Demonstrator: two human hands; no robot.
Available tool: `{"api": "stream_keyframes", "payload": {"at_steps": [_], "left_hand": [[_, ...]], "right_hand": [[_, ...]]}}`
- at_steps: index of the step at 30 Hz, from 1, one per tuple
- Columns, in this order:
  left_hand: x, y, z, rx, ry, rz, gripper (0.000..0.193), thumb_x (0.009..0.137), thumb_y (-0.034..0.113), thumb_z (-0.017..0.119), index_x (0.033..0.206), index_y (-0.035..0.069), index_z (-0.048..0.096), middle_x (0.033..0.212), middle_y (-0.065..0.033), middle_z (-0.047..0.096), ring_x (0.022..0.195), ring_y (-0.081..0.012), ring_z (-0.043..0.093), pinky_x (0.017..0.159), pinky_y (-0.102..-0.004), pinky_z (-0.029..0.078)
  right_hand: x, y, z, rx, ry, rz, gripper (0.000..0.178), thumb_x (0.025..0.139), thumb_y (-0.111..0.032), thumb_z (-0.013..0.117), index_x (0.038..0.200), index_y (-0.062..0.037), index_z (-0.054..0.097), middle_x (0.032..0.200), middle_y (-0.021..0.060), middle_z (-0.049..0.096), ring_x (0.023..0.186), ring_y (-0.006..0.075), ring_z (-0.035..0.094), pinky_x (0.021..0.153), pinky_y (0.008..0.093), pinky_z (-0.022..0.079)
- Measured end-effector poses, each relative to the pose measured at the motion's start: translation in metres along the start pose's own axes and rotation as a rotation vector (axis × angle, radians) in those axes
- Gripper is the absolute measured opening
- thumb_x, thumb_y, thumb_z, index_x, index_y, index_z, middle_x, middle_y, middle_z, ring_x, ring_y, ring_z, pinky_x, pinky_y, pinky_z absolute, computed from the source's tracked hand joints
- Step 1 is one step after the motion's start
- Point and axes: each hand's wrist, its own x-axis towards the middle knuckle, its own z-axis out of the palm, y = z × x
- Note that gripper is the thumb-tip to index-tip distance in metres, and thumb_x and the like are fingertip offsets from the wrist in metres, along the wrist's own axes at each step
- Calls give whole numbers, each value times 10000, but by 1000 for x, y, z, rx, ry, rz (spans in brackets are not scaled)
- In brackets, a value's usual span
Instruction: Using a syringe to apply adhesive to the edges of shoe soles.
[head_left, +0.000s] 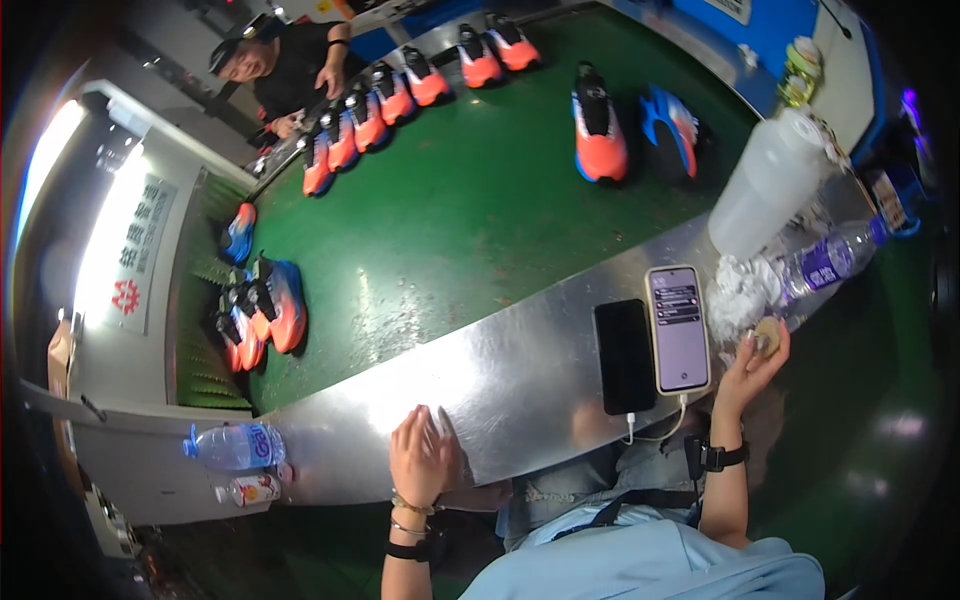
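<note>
My left hand (pixel 420 458) lies on the near edge of the metal ledge (pixel 510 400), its fingers stretched out and nothing in them. Between the fingers of my right hand (pixel 752 375) is a small round tan disc (pixel 766 337), whose exact kind I cannot make out. Right beside that hand sit crumpled white wrapping (pixel 738 292) and a clear bottle (pixel 828 262) with a purple label, lying tilted. A lit phone (pixel 680 335) and a dark phone (pixel 624 355) lie side by side to its left, with white cables plugged in.
Beyond the ledge runs a green belt (pixel 440 220) carrying several orange-and-blue running shoes (pixel 600 140). A large white bottle (pixel 765 185) stands at the right. Two plastic bottles (pixel 235 447) lie at the left end. A co-worker (pixel 290 75) in black stands at the far left.
</note>
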Motion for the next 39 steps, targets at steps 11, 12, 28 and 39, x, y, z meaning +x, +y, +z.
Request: {"api": "stream_keyframes", "payload": {"at_steps": [11, 12, 28, 39], "left_hand": [[260, 98, 92, -1225, -569, -296, 517, 906, 336, 463, 1250, -36, 362, 1188, -193, 509, 1061, -253, 536, 887, -334, 433], [281, 110, 111, -1346, -665, -363, 551, 902, 365, 466, 1244, -51, 351, 1204, -207, 490, 1075, -263, 525, 898, -345, 430], [305, 149, 154, -1401, -326, -344, 398, 801, 229, 649, 1039, -61, 517, 1016, -158, 568, 867, -248, 598, 758, -346, 546], [-96, 5, -13, -1452, -274, -628, 238, 887, 227, 503, 989, 16, 546, 932, -63, 600, 747, -146, 565, 557, -255, 434]], "right_hand": [[14, -39, -50, 331, -245, 29, 597, 863, -494, 354, 1155, 26, 365, 1057, 201, 477, 818, 235, 567, 687, 320, 489], [15, -39, -53, 414, -316, 25, 587, 866, -487, 365, 1135, 34, 378, 1047, 200, 479, 811, 237, 568, 662, 321, 493], [10, -51, -76, 675, -402, 301, 509, 903, -421, 284, 1110, 23, 425, 983, 197, 519, 766, 244, 574, 643, 323, 481], [17, -53, -61, 575, -431, 286, 480, 925, -370, 263, 1103, 34, 453, 964, 185, 543, 732, 222, 577, 631, 314, 479]]}}
